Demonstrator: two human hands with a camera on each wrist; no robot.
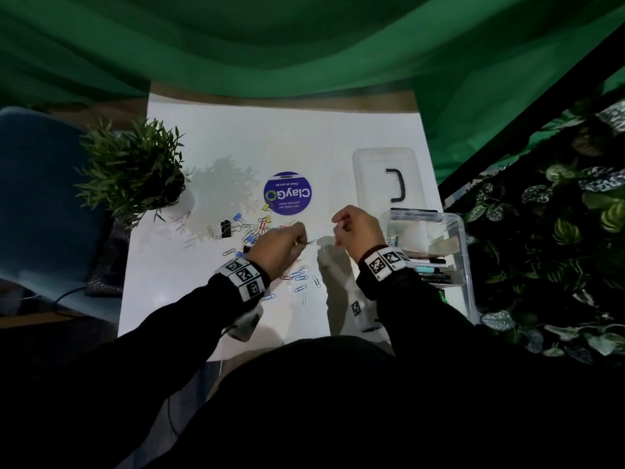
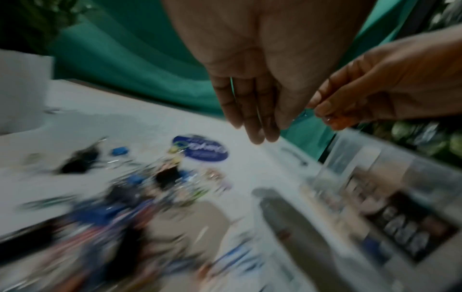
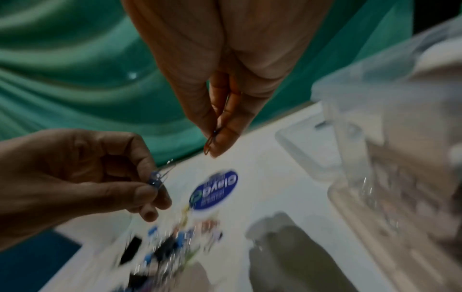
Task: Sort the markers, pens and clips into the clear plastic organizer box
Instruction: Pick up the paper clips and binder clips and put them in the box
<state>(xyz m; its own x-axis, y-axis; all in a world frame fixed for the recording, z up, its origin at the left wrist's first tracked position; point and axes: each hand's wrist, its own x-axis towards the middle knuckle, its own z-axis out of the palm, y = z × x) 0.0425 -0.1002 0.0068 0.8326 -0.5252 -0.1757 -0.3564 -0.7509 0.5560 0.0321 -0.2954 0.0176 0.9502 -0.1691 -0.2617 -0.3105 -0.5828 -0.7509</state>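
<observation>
I have both hands raised over the desk [image 1: 236,137] at centre frame. My right hand [image 1: 358,228] pinches a red clip [image 3: 209,145] between thumb and fingertip, hanging roughly upright; my left hand [image 1: 280,247] pinches some blue clips [image 3: 157,178] the same way. The box [image 1: 461,252] sits at the right edge of the frame, just beside my right hand, so I judge that hand delivers first, moving right over the near wall. The loose clips [image 1: 257,231] lie scattered left of and below my left hand.
</observation>
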